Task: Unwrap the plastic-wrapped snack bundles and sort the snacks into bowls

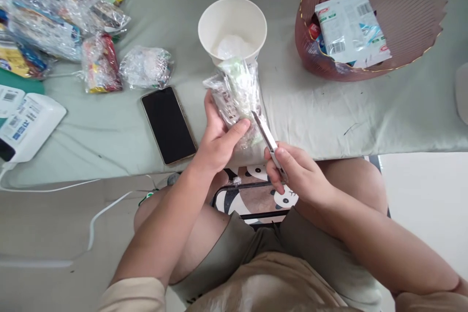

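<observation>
My left hand [221, 134] is closed around a clear plastic-wrapped bundle [239, 85], thumb on top. Pale green and brown-printed packaging shows through the film; what is inside I cannot make out. In my right hand [292, 168] is a utility knife [266, 134], its blade pointing up and left. The blade tip lies at the right side of the bundle, close to my left thumb; whether it touches the film I cannot tell. Just behind the bundle stands a white paper tub [232, 14] with crumpled clear plastic [234, 46] inside.
Left of my hands lies a black phone [168, 124], with a plastic-wrapped packet [146, 67] behind it. Wrapped snack packs [44, 22] pile up at the back left, above a white device [31, 119] with a cable. A pink ribbed bowl [409, 19] holding packets [351, 29] stands right.
</observation>
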A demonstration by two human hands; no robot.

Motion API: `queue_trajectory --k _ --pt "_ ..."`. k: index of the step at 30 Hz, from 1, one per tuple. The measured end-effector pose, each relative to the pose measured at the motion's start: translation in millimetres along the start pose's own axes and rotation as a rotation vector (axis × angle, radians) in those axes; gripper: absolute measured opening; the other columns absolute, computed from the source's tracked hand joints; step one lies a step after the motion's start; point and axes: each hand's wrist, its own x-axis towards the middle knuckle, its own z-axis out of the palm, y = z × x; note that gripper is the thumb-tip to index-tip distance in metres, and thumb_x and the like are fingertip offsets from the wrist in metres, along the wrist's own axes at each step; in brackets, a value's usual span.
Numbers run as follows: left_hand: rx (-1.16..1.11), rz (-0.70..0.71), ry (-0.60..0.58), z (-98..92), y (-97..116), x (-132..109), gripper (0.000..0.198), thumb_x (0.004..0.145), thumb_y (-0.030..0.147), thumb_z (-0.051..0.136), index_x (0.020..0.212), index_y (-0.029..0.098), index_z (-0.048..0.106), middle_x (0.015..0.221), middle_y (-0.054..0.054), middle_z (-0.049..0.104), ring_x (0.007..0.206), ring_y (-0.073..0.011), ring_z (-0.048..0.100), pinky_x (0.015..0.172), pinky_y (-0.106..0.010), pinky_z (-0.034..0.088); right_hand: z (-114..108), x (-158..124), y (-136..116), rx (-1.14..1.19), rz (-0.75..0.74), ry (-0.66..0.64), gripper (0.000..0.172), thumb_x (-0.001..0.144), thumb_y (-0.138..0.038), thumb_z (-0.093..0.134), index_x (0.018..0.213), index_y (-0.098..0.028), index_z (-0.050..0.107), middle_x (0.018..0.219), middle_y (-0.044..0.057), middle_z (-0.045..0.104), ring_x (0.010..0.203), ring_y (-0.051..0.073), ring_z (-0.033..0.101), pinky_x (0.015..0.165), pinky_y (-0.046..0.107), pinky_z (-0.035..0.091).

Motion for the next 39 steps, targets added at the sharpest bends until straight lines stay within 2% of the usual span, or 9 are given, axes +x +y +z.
queue_trajectory --k 9,11,14,18,21,26,30,33,39 --pt "0.004 0.096 0.224 -10.7 42.0 5.6 0.067 0.073 0.05 0.089 0.13 0.05 0.055 0.124 0.0 0.069 0.125 -0.0255 0.066 0.091 -0.038 0.06 8.3 -10.2 18.4 -0.161 -0.019 -0.01 0.049 0.103 -0.067 0.044 0.093 -0.02 0.056 0.059 -0.004 0.055 0.046 0.012 0.051 0.049 0.027 0.045" --pt "-0.015 0.056 0.261 -13.6 47.9 5.1 0.051 0.075 0.05 0.086 0.119 0.045 0.061 0.11 0.0 0.072 0.123 -0.0246 0.067 0.09 -0.038 0.061 -3.3 -9.8 14.5 -0.359 -0.182 0.119 0.044 0.106 -0.059 0.043 0.093 -0.021 0.061 0.066 0.001 0.062 0.055 0.015 0.058 0.055 0.03 0.05" --pt "-0.075 0.022 0.254 -18.1 52.7 3.1 0.039 0.073 0.053 0.083 0.1 0.035 0.062 0.101 -0.002 0.073 0.122 -0.026 0.068 0.09 -0.039 0.062 -35.3 -2.2 7.7 -0.851 -0.425 0.505 0.031 0.102 -0.043 0.051 0.1 -0.02 0.071 0.091 0.011 0.07 0.082 0.023 0.069 0.075 0.039 0.056" --pt "-0.144 0.012 0.194 -22.2 50.2 1.1 0.033 0.074 0.05 0.078 0.096 0.031 0.062 0.107 -0.003 0.073 0.124 -0.0277 0.068 0.089 -0.039 0.062 -79.8 14.9 9.9 -1.277 -0.364 0.826 0.033 0.097 -0.037 0.054 0.117 -0.021 0.076 0.11 0.016 0.07 0.099 0.033 0.067 0.093 0.054 0.053" --pt "-0.232 0.024 0.093 -21.8 42.8 1.1 0.039 0.075 0.042 0.077 0.111 0.034 0.063 0.115 -0.002 0.072 0.123 -0.0269 0.068 0.09 -0.039 0.062 -86.6 23.1 15.5 -1.325 -0.473 0.951 0.034 0.094 -0.036 0.057 0.12 -0.021 0.075 0.114 0.018 0.069 0.109 0.037 0.064 0.101 0.062 0.047" --pt "-0.238 -0.007 -0.032 -12.0 25.5 0.0 0.065 0.08 0.032 0.078 0.136 0.037 0.046 0.124 -0.001 0.068 0.116 -0.0232 0.07 0.095 -0.038 0.06 -38.1 32.1 5.9 -1.143 -0.923 0.604 0.038 0.097 -0.043 0.061 0.127 -0.021 0.065 0.117 0.014 0.069 0.109 0.031 0.067 0.095 0.049 0.055" --pt "-0.186 0.002 -0.038 -7.7 16.7 0.5 0.068 0.083 0.034 0.077 0.14 0.039 0.04 0.131 -0.002 0.066 0.124 -0.0243 0.067 0.102 -0.04 0.058 -1.1 47.2 -11.1 -1.099 -1.009 0.429 0.036 0.096 -0.041 0.066 0.128 -0.023 0.063 0.108 0.009 0.072 0.099 0.026 0.068 0.087 0.043 0.055" --pt "-0.161 0.068 0.05 -12.6 14.5 4.1 0.068 0.083 0.035 0.075 0.141 0.039 0.04 0.131 -0.001 0.066 0.123 -0.0241 0.067 0.101 -0.04 0.058 5.8 52.5 -14.9 -1.067 -1.094 0.363 0.011 0.099 -0.021 0.063 0.108 -0.024 0.067 0.083 0.002 0.068 0.076 0.018 0.062 0.072 0.034 0.05" --pt "-0.085 0.127 0.084 -18.8 11.6 7.6 0.072 0.081 0.035 0.077 0.144 0.039 0.043 0.131 -0.002 0.067 0.125 -0.0249 0.067 0.102 -0.041 0.057 3.0 37.3 -5.9 -1.048 -1.385 0.279 0.028 0.09 -0.003 0.065 0.11 -0.023 0.067 0.077 0.001 0.064 0.074 0.017 0.058 0.067 0.033 0.048"
